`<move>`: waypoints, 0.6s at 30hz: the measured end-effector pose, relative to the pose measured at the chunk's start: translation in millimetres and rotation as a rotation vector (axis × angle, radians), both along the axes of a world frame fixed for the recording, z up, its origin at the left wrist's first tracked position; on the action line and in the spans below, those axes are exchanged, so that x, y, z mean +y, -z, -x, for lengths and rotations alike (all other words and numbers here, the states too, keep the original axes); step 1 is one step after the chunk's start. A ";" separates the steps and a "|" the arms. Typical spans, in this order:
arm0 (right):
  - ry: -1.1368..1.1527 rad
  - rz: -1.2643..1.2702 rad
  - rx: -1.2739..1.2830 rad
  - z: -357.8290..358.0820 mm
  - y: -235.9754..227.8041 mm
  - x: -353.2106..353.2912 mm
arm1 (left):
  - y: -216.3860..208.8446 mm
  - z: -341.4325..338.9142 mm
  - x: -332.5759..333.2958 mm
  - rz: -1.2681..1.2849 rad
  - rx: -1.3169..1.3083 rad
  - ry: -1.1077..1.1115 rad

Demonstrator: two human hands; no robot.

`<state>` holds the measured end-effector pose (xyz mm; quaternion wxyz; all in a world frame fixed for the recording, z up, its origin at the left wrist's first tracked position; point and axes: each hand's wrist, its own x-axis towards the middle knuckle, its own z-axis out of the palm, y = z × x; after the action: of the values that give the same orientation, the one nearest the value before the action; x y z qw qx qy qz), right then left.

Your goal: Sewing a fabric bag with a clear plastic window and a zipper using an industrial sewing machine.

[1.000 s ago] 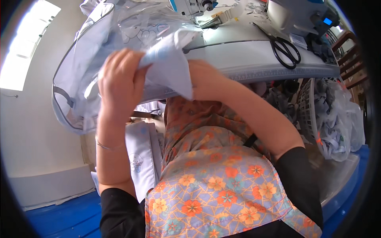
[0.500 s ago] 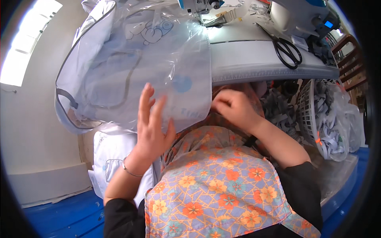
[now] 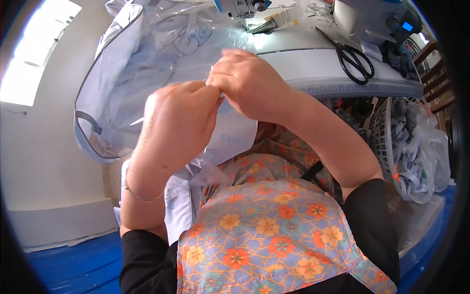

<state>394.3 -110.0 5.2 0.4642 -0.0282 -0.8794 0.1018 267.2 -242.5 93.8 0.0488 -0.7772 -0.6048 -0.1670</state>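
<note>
My left hand (image 3: 178,117) and my right hand (image 3: 249,85) meet in front of me, above a large clear plastic and pale fabric piece (image 3: 117,93). Both are closed, fingers curled and fingertips touching or nearly so. Whatever they pinch is hidden behind the knuckles. The piece has dark grey piping along its curved left edge and a printed cartoon figure under the film. Its near edge hangs off the table, with crumpled clear film showing below my left hand. A sewing machine head (image 3: 242,7) stands just beyond the piece.
Black-handled scissors (image 3: 356,63) lie on the white table (image 3: 293,66), right of my hands. A second machine (image 3: 364,22) stands behind them. At the right, a plastic basket (image 3: 382,132) holds grey strips. White printed fabric (image 3: 178,206) hangs beside my lap.
My left hand was open over the piece and my right was curled at its right edge. Both have risen and come together, fingers closed. The piece's near edge has shifted and crumpled.
</note>
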 end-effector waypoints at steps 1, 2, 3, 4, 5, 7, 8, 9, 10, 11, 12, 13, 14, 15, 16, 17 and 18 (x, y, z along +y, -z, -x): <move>-0.091 0.004 -0.043 0.7 -1.1 3.9 | -8.7 -4.7 3.5 0.006 0.000 0.010; -0.101 -0.001 -0.042 -2.0 -1.7 3.0 | -15.1 -5.2 4.9 0.016 -0.020 0.032; -0.089 0.066 -0.064 -10.7 -0.8 0.0 | -20.2 -2.6 8.3 0.012 -0.021 0.028; -0.076 0.134 -0.088 -19.5 0.6 -4.6 | -24.5 1.3 13.3 0.129 -0.081 0.099; -0.080 0.128 -0.087 -26.5 6.5 -13.8 | -28.1 4.9 18.6 0.243 -0.137 0.170; -0.056 0.199 -0.105 -39.5 30.2 -40.0 | -9.1 6.4 41.9 0.306 -0.204 0.112; -0.064 0.190 -0.106 -41.5 37.6 -52.4 | 21.4 8.8 51.9 0.178 -0.235 0.101; -0.078 0.220 -0.030 -43.8 45.4 -63.1 | 49.6 13.8 57.7 0.054 -0.266 0.097; -0.096 0.254 0.048 -45.4 50.1 -71.8 | 71.6 23.1 56.0 0.051 -0.265 0.093; -0.103 0.249 0.048 -50.0 51.5 -76.8 | 90.8 33.4 51.9 0.074 -0.063 -0.040; -0.057 0.321 0.023 -58.4 55.6 -77.3 | 98.0 38.5 50.7 0.104 0.136 -0.169; -0.012 0.392 -0.001 -65.0 60.4 -78.9 | 102.2 48.6 45.4 0.105 0.135 -0.173; 0.064 0.557 -0.003 -69.2 68.5 -83.9 | 98.9 53.3 39.4 0.102 0.143 -0.153; 0.068 0.559 -0.005 -66.2 75.9 -83.0 | 96.6 56.1 36.5 0.100 0.151 -0.134; 0.080 0.444 -0.012 -60.2 81.4 -81.4 | 94.1 58.2 38.0 0.176 0.168 -0.155; 0.088 0.327 -0.021 -54.5 84.5 -80.3 | 88.9 56.5 40.9 0.176 0.165 -0.157; 0.136 0.195 -0.082 -51.5 88.3 -79.4 | 84.7 55.3 45.5 0.216 0.146 -0.127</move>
<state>445.8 -189.4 -83.1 0.4285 -0.1371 -0.8797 0.1538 211.9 -196.9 9.1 0.0191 -0.7481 -0.6621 -0.0405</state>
